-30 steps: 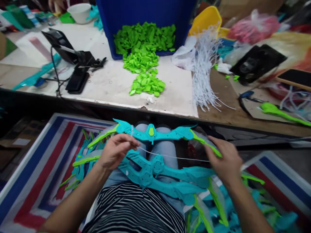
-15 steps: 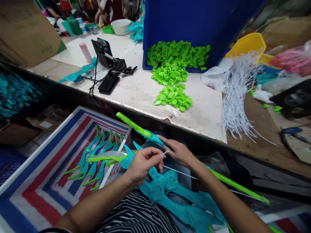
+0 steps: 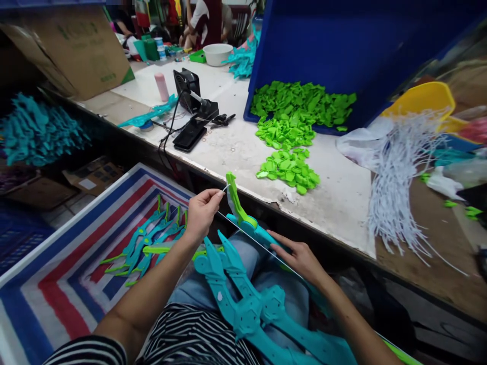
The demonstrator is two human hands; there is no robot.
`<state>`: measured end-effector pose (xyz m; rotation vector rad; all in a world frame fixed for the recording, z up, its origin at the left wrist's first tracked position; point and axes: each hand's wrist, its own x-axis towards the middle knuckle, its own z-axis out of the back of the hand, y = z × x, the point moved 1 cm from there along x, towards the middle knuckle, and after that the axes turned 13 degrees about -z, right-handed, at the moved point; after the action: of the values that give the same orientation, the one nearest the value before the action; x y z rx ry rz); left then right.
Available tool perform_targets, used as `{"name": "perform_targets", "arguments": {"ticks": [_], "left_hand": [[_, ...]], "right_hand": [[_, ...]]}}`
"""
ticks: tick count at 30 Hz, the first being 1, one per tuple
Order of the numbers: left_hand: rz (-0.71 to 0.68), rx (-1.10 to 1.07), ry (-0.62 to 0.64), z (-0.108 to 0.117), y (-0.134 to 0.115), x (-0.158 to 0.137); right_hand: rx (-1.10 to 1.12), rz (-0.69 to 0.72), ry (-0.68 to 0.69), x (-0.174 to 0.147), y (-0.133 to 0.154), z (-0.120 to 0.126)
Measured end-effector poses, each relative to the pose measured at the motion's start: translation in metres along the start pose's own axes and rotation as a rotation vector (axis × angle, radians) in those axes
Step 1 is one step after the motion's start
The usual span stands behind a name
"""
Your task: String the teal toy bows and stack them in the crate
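My left hand (image 3: 203, 210) pinches the end of a thin white elastic string (image 3: 243, 231), close beside the upturned green tip (image 3: 236, 200) of a teal-and-green plastic toy bow. The string runs taut along the bow, passing my right hand. Fingers of my right hand (image 3: 299, 256) grip the bow's teal middle (image 3: 264, 237); my forearm hides part of its far side. Teal bow bodies (image 3: 247, 314) lie across my lap, with a green limb (image 3: 155, 249) sticking out on the left.
Left of me, a striped-lined box (image 3: 49, 281) holds several teal-and-green bows (image 3: 146, 233). On the table are green pieces (image 3: 291, 170) spilling from a blue bin (image 3: 304, 45), white strings (image 3: 395, 192), a phone (image 3: 190, 136) and a small black fan (image 3: 186, 88). People sit beyond.
My left hand has moved up and left, drawing the string end to the bow's green tip. That tip now points more upward. My right hand has shifted slightly right and down.
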<state>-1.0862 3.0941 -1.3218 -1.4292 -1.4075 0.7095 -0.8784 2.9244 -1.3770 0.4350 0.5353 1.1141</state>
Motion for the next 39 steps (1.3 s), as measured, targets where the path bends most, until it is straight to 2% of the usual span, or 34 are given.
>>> {"name": "perform_targets", "arguments": {"ticks": [12,23,29,35,37,39], "left_hand": [[-0.091,0.119,-0.030,0.002,0.011,0.012],[-0.092,0.127,0.030,-0.002,0.011,0.014],[-0.019,-0.037,0.114,-0.001,0.005,0.018],[0.078,-0.021,0.246,0.013,0.001,0.018],[0.084,-0.017,0.234,0.017,0.001,0.015],[0.092,-0.028,0.216,0.019,0.001,0.012]], "right_hand": [[-0.029,0.001,0.020,0.001,0.006,0.000],[-0.047,0.016,0.004,0.000,0.004,-0.002],[-0.115,0.091,-0.073,-0.005,0.000,-0.012],[-0.210,0.182,-0.103,-0.009,-0.005,-0.017],[-0.222,0.221,-0.155,-0.005,0.004,-0.011],[-0.190,0.258,-0.271,0.005,0.026,-0.003]]}}
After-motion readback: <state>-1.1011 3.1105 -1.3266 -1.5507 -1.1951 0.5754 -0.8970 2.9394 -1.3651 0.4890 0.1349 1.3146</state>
